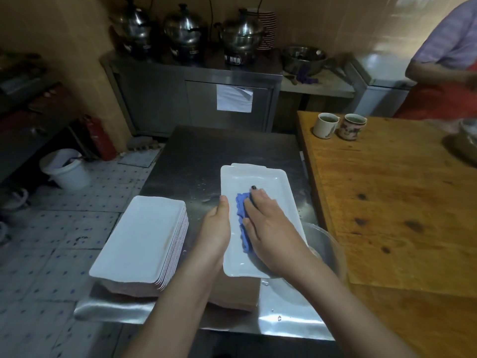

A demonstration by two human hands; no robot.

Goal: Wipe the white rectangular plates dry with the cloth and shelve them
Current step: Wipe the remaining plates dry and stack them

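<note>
A white rectangular plate (260, 178) lies face up over the steel table, its near end above a clear glass bowl (326, 244). My left hand (216, 228) grips the plate's left rim, thumb on top. My right hand (271, 228) lies flat on a blue cloth (242, 202) and presses it onto the plate's inside. A second plate's edge shows just behind the far end. A stack of several white rectangular plates (144, 236) stands to the left, face down.
The steel table (206, 151) is wet in spots. A wooden table (400, 202) with two mugs (325, 125) adjoins on the right. A person in a red apron (444, 73) stands at the far right. A white bucket (67, 169) sits on the tiled floor.
</note>
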